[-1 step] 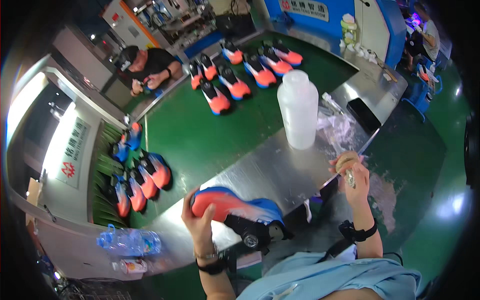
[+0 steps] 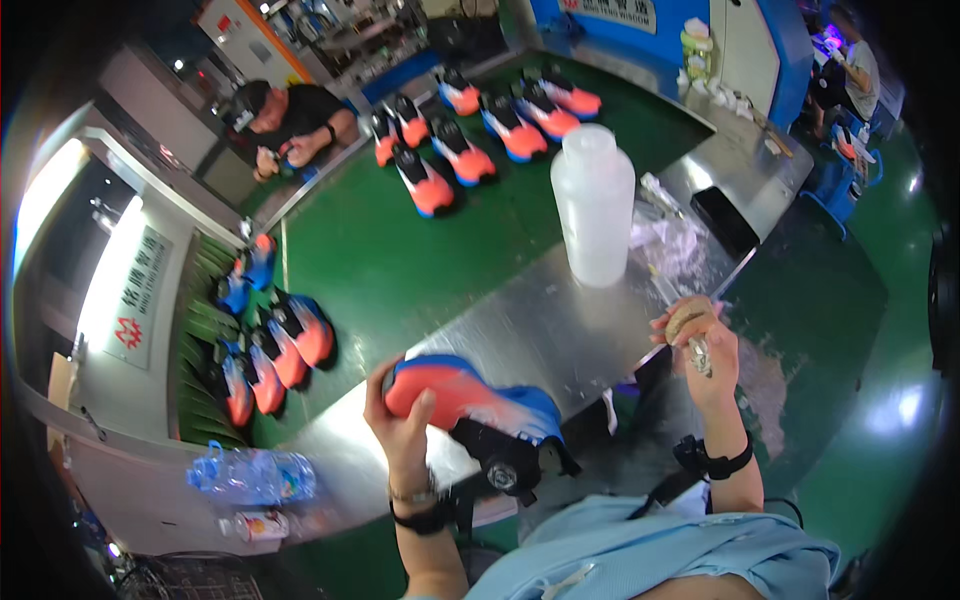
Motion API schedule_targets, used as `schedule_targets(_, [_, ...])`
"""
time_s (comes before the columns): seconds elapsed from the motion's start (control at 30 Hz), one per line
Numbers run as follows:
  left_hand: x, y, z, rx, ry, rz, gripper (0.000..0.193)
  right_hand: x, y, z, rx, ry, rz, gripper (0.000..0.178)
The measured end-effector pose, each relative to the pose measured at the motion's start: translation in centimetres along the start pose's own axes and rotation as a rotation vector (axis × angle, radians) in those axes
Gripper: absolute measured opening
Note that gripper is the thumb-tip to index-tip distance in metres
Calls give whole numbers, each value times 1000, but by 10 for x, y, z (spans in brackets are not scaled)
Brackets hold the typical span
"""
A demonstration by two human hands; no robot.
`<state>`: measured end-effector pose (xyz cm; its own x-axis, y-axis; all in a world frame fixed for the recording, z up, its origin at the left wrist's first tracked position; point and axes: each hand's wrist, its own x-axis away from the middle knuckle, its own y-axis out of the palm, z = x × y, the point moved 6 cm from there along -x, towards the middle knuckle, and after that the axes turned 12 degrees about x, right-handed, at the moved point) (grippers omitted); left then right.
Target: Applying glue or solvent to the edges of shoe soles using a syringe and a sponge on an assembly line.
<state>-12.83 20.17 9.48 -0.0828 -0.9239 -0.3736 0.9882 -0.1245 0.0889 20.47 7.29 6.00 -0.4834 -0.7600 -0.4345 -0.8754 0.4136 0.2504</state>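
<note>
My left hand (image 2: pixel 402 428) is closed around the toe end of an orange and blue shoe (image 2: pixel 470 402) with a black collar. The shoe lies on its side in the air, over the near edge of the metal table, its heel toward the right. Out to the right, my right hand (image 2: pixel 712 362) is curled around a tan rounded piece (image 2: pixel 690 318). Something shiny and crumpled shows at my palm beneath it; I cannot tell what. A white plastic bottle (image 2: pixel 597 215) stands upright between and beyond my hands.
Finished-looking shoes (image 2: pixel 465 150) stand in rows on the green belt (image 2: pixel 400 270); several more shoes (image 2: pixel 285 345) are at left. Clear bottles (image 2: pixel 255 477) lie at the near left. A black phone (image 2: pixel 725 222) and crumpled wrap (image 2: pixel 670 245) are right. A person (image 2: pixel 290 125) works across the belt.
The whole view has shifted slightly, with things appearing a little higher. Both hands keep the same holds.
</note>
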Motion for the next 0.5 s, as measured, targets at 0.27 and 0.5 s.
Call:
schedule_targets(0.27, [-29,81,27,49,293,-417,49,-16,79,-69,-437,29,-418,60])
schedule_targets(0.5, [-25,97,32,79,335,-575,52,-17,93,-64,-589,59,-490,64])
